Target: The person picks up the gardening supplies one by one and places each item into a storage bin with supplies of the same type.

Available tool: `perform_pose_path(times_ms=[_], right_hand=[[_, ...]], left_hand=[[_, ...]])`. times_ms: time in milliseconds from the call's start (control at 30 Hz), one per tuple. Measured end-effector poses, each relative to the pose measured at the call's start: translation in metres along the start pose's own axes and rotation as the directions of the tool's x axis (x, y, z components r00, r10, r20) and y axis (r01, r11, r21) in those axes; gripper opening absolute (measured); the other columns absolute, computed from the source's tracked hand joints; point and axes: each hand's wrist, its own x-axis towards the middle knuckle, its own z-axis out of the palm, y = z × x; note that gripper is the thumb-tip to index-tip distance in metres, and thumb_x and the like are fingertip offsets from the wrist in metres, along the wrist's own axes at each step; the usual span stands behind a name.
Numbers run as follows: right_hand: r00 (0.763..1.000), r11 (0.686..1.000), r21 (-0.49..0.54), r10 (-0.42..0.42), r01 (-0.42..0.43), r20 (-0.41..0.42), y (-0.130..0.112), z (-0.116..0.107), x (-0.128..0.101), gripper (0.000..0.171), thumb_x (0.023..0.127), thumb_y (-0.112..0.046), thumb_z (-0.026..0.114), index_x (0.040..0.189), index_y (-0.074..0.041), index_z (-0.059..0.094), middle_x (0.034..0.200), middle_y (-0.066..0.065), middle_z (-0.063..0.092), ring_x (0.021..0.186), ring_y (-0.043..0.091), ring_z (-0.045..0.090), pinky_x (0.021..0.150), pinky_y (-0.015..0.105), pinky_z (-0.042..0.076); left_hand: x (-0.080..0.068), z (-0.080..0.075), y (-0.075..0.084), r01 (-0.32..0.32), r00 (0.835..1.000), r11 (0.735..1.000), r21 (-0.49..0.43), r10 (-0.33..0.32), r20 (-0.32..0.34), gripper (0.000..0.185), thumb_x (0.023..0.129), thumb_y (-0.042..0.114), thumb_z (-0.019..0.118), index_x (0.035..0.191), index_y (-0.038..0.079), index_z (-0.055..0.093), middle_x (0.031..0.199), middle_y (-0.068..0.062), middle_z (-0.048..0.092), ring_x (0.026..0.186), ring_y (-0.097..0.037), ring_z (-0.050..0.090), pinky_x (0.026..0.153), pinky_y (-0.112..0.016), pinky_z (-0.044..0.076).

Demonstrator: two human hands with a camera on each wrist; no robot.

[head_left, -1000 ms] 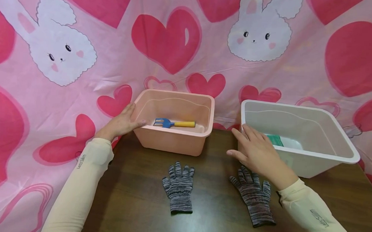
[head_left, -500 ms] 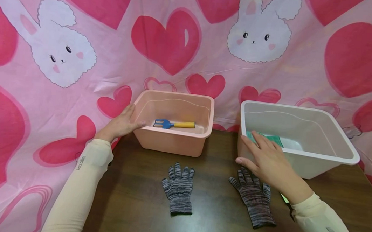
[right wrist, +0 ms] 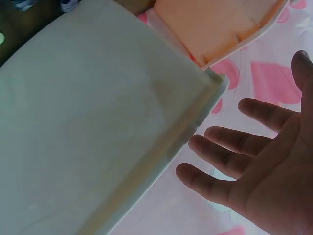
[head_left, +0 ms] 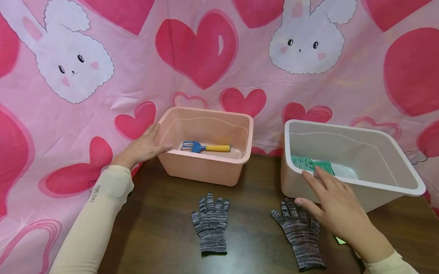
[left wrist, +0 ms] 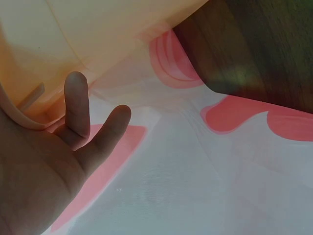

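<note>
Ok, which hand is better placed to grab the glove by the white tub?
Probably the right hand: it's empty and close to that glove, while the left hand touches the pink tub, farther away.

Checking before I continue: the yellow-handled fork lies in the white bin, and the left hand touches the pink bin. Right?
Not quite: the fork lies in the pink bin, as the head view shows. The left hand does touch that bin.

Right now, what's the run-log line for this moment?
left hand at pink tub corner; right hand by white tub, holding nothing; fork in pink tub; green cloth in white tub; two gloves on table
</note>
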Motion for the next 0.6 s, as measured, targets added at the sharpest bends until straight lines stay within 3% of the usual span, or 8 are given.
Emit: perform_pose_path(times_ms=[267, 600], right_hand=[[0.999, 0.999, -0.014, 0.032, -0.032, -0.026, 0.009, 0.002, -0.018, 0.081, 0.088, -0.052, 0.074, 0.149, -0.007, 0.047, 0.146, 0.033, 0.04, 0.127, 0.058, 0.041, 0.096, 0.075, 0.032], [0.996, 0.997, 0.01, 0.073, -0.073, -0.053, 0.017, 0.008, -0.039, 0.079, 0.087, -0.048, 0.076, 0.149, -0.008, 0.047, 0.146, 0.033, 0.041, 0.126, 0.058, 0.04, 0.097, 0.075, 0.031]], left_hand=[[0.0, 0.0, 0.0, -0.007, 1.0, 1.0, 0.01, 0.007, 0.002, 0.116, 0.087, 0.078, 0.051, 0.162, 0.011, -0.007, 0.168, -0.018, -0.001, 0.15, -0.045, 0.011, 0.114, -0.067, 0.018], [0.0, 0.0, 0.0, -0.011, 1.0, 1.0, 0.006, 0.011, -0.003, 0.112, 0.09, 0.072, 0.054, 0.162, 0.011, -0.005, 0.168, -0.017, 0.0, 0.15, -0.044, 0.011, 0.114, -0.067, 0.019]])
